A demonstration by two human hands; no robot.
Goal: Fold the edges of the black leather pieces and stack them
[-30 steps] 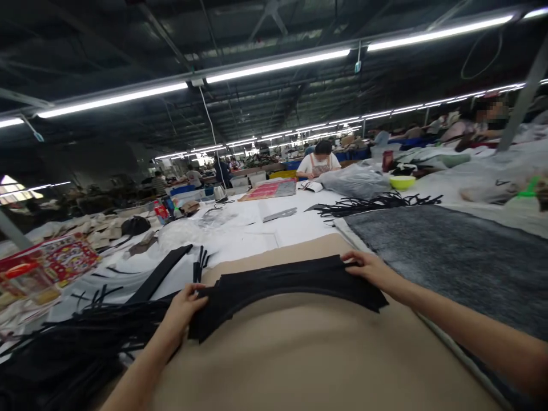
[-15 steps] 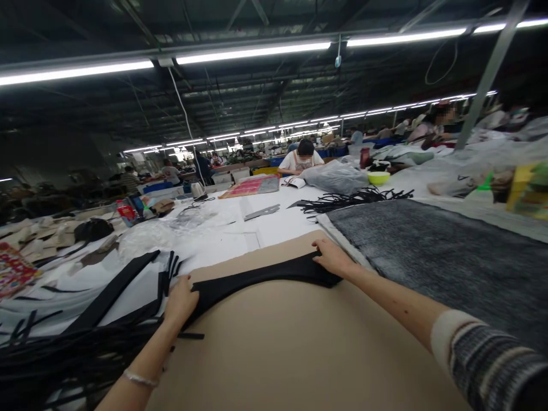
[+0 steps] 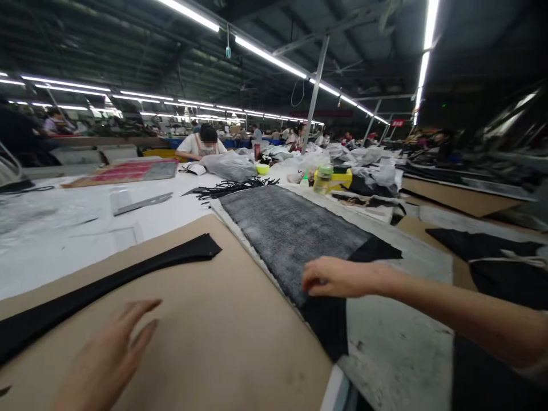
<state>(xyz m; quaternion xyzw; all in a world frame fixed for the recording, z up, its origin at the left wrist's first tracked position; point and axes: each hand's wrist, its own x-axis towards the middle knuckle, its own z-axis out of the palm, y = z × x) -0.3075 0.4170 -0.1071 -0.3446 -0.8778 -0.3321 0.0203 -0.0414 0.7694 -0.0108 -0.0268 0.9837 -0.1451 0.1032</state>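
A stack of curved black strips (image 3: pixel 128 274) lies on the tan board (image 3: pixel 222 337) in front of me. My left hand (image 3: pixel 107 357) hovers over the board just below the strips, blurred, with its fingers stretched out and nothing in them. My right hand (image 3: pixel 338 277) is over the near edge of the grey felt mat (image 3: pixel 282 228), on a black fabric piece (image 3: pixel 329 325) that lies across the mat. Its fingers are bent and pressed together; what they grip is hidden.
A metal blade (image 3: pixel 141 201) lies on white sheets at the back left, beside a red patterned board (image 3: pixel 124 171). Loose black strips (image 3: pixel 231 187), plastic bags (image 3: pixel 229 165), a bottle (image 3: pixel 322 180) and a yellow box (image 3: pixel 340 178) lie beyond the mat. A seated person (image 3: pixel 201 142) works opposite.
Both hands have let go of the curved black strips. My view has swung right. The right hand moved right onto the grey mat, and the left hand drew back, open.
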